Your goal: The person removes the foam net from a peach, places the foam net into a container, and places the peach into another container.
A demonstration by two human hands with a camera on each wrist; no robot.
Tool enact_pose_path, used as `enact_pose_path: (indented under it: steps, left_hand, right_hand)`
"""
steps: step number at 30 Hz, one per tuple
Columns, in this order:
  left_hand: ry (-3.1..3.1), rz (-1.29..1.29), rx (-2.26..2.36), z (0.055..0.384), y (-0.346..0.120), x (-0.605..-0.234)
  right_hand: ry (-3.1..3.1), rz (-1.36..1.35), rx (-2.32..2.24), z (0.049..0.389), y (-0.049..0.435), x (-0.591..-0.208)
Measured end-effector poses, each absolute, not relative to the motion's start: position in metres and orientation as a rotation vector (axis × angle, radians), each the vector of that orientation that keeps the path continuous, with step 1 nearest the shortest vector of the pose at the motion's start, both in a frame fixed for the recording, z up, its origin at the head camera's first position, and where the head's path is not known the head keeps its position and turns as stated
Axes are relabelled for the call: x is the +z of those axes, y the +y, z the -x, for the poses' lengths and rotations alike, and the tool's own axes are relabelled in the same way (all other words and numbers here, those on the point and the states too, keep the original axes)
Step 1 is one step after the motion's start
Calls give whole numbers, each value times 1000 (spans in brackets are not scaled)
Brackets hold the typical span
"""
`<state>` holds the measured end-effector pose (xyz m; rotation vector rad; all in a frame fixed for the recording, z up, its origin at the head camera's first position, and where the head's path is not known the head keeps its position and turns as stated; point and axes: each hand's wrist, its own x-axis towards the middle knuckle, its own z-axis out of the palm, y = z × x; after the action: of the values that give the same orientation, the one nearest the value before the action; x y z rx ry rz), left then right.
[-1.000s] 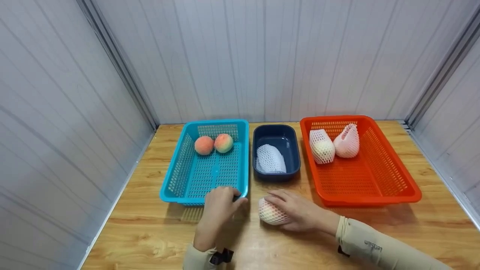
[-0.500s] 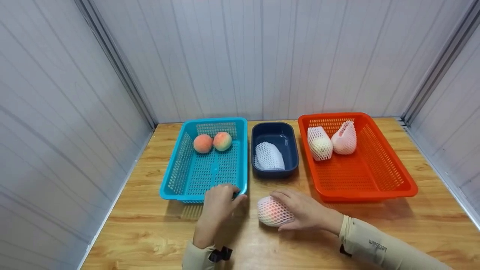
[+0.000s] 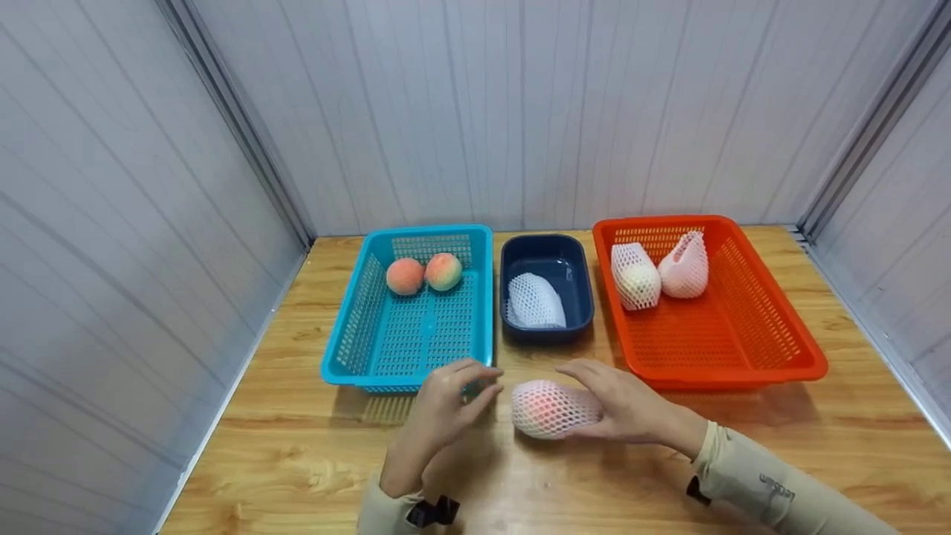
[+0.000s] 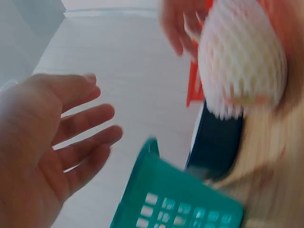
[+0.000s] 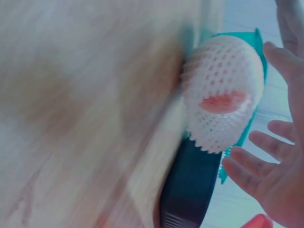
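On the table between my hands lies a peach in a white foam net sleeve, its loose end toward the right. My right hand is just right of it, fingers spread and thumb by the sleeve's end; in the right wrist view the hand looks apart from the net. My left hand hovers at the near right corner of the blue basket, holding nothing. The left wrist view shows that hand with loosely bent fingers, and a slit in the netted peach.
Two bare peaches sit in the blue basket. A navy bin holds white foam net sleeves. In the orange-red basket at the right lie two netted fruits. Pale panel walls enclose the table's back and sides.
The right hand has loosened its hold on the netted peach and drawn back to the right, exposing more of the sleeve. The left hand has lifted slightly and its fingers have opened.
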<state>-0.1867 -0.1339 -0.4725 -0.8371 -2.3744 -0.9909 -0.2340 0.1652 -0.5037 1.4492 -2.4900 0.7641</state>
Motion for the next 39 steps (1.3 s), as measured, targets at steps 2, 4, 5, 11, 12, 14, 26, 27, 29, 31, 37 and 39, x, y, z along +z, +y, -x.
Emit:
enact_pose_path:
  steps: [2, 4, 5, 11, 12, 14, 26, 27, 29, 31, 37, 39]
  left_hand:
    - [-2351, 909, -1088, 185, -130, -476]
    - [-2347, 955, -1149, 183, -125, -480]
    - [-2357, 968, -1170, 182, -123, -482]
    - [-2435, 1004, -1227, 181, -113, -498]
    - [-2447, 1003, -1234, 182, -112, -501]
    - [-2479, 987, -1242, 183, -112, -507]
    - [-2556, 865, -1470, 185, -119, -530]
    - [-2565, 854, -1483, 185, -120, -531]
    - [-2592, 828, -1507, 185, -120, -530]
    - [-2613, 804, -1543, 186, -120, -530]
    - [-2602, 785, -1660, 184, -122, -535]
    - [-2596, 795, -1670, 184, -122, -536]
  right_hand:
    - [-2507, -1428, 807, 231, 168, -502]
    - [-2520, -1411, 848, 228, 170, -501]
    - [-2524, -1403, 868, 227, 172, -501]
    - [-2521, -1348, 971, 222, 176, -506]
    - [-2520, -1339, 996, 223, 176, -507]
    - [-2524, -1323, 1045, 223, 175, -508]
    - [-2645, -1310, 1066, 227, 161, -516]
    - [-2665, -1309, 1065, 228, 160, -515]
    - [-2692, -1303, 1069, 231, 157, -515]
    - [-2714, -1293, 1080, 233, 156, -515]
    - [-2786, -1282, 1117, 234, 152, -519]
    - [-2799, -1289, 1115, 234, 150, -521]
